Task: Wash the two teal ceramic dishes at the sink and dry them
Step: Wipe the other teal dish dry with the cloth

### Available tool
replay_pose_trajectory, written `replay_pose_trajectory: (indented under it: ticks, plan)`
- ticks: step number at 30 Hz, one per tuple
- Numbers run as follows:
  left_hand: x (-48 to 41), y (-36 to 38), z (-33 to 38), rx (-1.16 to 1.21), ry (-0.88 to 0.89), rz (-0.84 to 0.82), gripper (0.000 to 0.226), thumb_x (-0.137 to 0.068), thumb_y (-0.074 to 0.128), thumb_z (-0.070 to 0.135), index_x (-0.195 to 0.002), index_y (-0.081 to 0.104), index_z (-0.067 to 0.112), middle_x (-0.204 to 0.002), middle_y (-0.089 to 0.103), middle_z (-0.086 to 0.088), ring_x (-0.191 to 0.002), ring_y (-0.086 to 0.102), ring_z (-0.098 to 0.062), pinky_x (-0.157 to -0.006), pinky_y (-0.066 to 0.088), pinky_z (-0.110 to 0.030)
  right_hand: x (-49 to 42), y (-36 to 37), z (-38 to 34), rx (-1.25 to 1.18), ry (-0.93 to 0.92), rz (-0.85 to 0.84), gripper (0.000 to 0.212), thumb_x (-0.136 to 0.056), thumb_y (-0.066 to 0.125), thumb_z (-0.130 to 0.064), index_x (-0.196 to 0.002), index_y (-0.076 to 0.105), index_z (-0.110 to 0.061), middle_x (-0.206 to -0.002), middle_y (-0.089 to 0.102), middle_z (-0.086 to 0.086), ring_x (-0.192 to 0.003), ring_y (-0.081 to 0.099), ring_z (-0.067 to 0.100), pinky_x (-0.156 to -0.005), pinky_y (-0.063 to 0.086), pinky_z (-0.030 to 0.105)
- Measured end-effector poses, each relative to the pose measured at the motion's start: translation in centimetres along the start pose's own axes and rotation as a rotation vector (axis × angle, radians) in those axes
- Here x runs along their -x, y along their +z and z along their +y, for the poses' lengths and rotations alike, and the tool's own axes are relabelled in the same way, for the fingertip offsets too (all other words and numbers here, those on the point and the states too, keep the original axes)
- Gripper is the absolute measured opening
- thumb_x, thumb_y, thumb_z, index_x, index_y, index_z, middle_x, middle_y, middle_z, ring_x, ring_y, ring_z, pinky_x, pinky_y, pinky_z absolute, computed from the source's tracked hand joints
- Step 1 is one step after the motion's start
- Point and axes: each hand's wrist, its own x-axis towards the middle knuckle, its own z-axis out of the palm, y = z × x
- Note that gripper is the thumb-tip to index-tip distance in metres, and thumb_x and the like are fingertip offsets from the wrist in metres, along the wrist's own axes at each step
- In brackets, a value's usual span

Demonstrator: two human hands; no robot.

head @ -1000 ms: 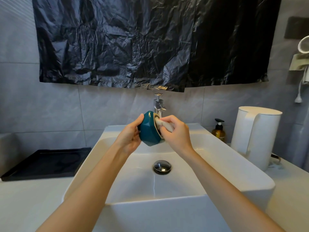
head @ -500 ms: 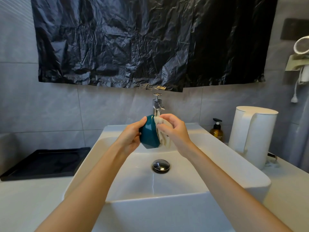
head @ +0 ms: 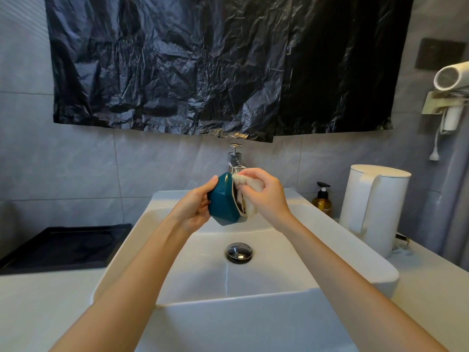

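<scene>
Right fingers [head: 254,174] are curled tight, clamping a bunched pale cloth [head: 251,212] and pushing it into the open mouth of the teal dish [head: 223,203]. Left thumb [head: 212,182] lies on the upper far edge. The other left fingers [head: 203,202] wrap the base from the left, clamped on it. Right hand [head: 265,196] covers most of the opening. Left hand [head: 194,212] carries the weight.

The dish is held on its side, mouth facing right, in the air over the far part of the sink [head: 355,241], just in front of the faucet [head: 234,158]. Only one teal dish is in view. No water is seen running. Whether this is scrubbing or drying cannot be told.

Risks, as a judgement:
- The glaze looks slick. A hard push from the cloth side could slide the dish out of the left grip, and it would fall onto the hard basin and chip.
- The rim sits close to the faucet spout, so a wide wiping stroke could knock it.

Materials:
- Dish: glossy, faceted teal outside, cream band at the rim, dark inside.
- Cloth: soft, fuzzy, crumpled.
- Sink: smooth white, squarish, with a shiny round drain plug [head: 239,252] and a thin wet streak nearer.
- Left on the counter: a flat black tray [head: 63,247].
- Right: an amber pump bottle [head: 322,203] and a matte white jug [head: 373,207].
</scene>
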Motion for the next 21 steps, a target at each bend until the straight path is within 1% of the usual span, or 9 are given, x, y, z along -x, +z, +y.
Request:
replay_pose_trajectory:
  ticks: [3, 6, 10, 12, 13, 15, 17, 20, 21]
  plan:
    - [0.2, 0.1, 0.3, 0.054, 0.023, 0.012, 0.022, -0.095, 0.054, 0.027, -0.1, 0.062, 0.008, -0.09, 0.065, -0.008, -0.088, 0.061, -0.018, -0.078, 0.052, -0.027, 0.2, -0.1, 0.9, 0.198, -0.085, -0.013, 0.015, -0.085, 0.067, -0.012, -0.092, 0.067, -0.025, -0.096, 0.064, -0.008, -0.091, 0.056, 0.0, -0.074, 0.043, 0.007]
    - [0.4, 0.1, 0.5, 0.066, 0.038, 0.037, 0.021, -0.095, 0.053, 0.028, -0.098, 0.061, 0.008, -0.089, 0.065, -0.008, -0.085, 0.061, -0.017, -0.07, 0.053, -0.026, 0.9, -0.3, 1.1, 0.238, -0.066, -0.12, 0.015, -0.084, 0.065, -0.007, -0.093, 0.067, -0.019, -0.095, 0.062, -0.007, -0.089, 0.056, 0.003, -0.071, 0.043, 0.005]
    - [0.2, 0.0, 0.5, 0.067, 0.045, 0.076, 0.021, -0.095, 0.053, 0.028, -0.097, 0.06, 0.008, -0.091, 0.064, -0.008, -0.085, 0.061, -0.017, -0.072, 0.053, -0.026, 1.6, -0.4, -0.4, 0.157, 0.031, -0.222, 0.013, -0.086, 0.062, -0.007, -0.093, 0.064, -0.018, -0.089, 0.061, -0.01, -0.085, 0.055, 0.0, -0.065, 0.04, 0.004]
    - [0.2, 0.0, 0.5, 0.039, 0.036, 0.073, 0.021, -0.095, 0.054, 0.029, -0.098, 0.06, 0.009, -0.093, 0.064, -0.008, -0.087, 0.061, -0.017, -0.073, 0.052, -0.026, 1.5, -0.3, -1.4, 0.127, 0.082, -0.284, 0.014, -0.088, 0.059, -0.008, -0.095, 0.06, -0.02, -0.091, 0.059, -0.009, -0.086, 0.054, 0.002, -0.066, 0.042, 0.008]
    - [0.2, 0.0, 0.4, 0.02, 0.029, 0.07, 0.021, -0.095, 0.054, 0.03, -0.099, 0.06, 0.01, -0.095, 0.064, -0.008, -0.089, 0.06, -0.017, -0.074, 0.051, -0.027, 1.3, -0.3, -1.9, 0.111, 0.112, -0.299, 0.014, -0.088, 0.058, -0.009, -0.096, 0.058, -0.021, -0.094, 0.058, -0.008, -0.088, 0.054, 0.005, -0.069, 0.044, 0.012]
    - [0.1, 0.2, 0.3, 0.008, 0.017, 0.05, 0.023, -0.094, 0.054, 0.03, -0.102, 0.06, 0.01, -0.098, 0.063, -0.008, -0.091, 0.06, -0.018, -0.076, 0.051, -0.028, 0.9, -0.5, -2.8, -0.001, 0.19, -0.288, 0.016, -0.088, 0.059, -0.008, -0.097, 0.057, -0.021, -0.097, 0.059, -0.002, -0.089, 0.055, 0.01, -0.072, 0.047, 0.022]
    - [0.1, 0.4, 0.1, -0.008, 0.018, 0.019, 0.024, -0.095, 0.053, 0.03, -0.104, 0.061, 0.009, -0.098, 0.064, -0.008, -0.091, 0.061, -0.018, -0.077, 0.051, -0.028, 0.5, -0.7, -3.3, -0.141, 0.288, -0.239, 0.018, -0.089, 0.06, -0.007, -0.101, 0.056, -0.021, -0.101, 0.06, 0.003, -0.089, 0.057, 0.012, -0.073, 0.048, 0.025]
    - [0.4, 1.0, -0.3, -0.05, 0.025, 0.008, 0.021, -0.095, 0.053, 0.029, -0.101, 0.062, 0.011, -0.098, 0.064, -0.007, -0.093, 0.06, -0.017, -0.076, 0.051, -0.027, 0.3, -0.8, -3.4, -0.282, 0.439, -0.086, 0.02, -0.091, 0.059, -0.01, -0.109, 0.054, -0.018, -0.104, 0.061, 0.005, -0.096, 0.059, 0.017, -0.083, 0.05, 0.033]
    - [0.5, 1.3, -0.4, -0.053, 0.031, 0.006, 0.021, -0.095, 0.053, 0.029, -0.102, 0.062, 0.011, -0.099, 0.064, -0.008, -0.094, 0.06, -0.018, -0.076, 0.051, -0.027, 0.5, -0.8, -3.4, -0.29, 0.474, -0.034, 0.021, -0.092, 0.059, -0.011, -0.11, 0.054, -0.018, -0.105, 0.061, 0.004, -0.098, 0.059, 0.018, -0.082, 0.051, 0.032]
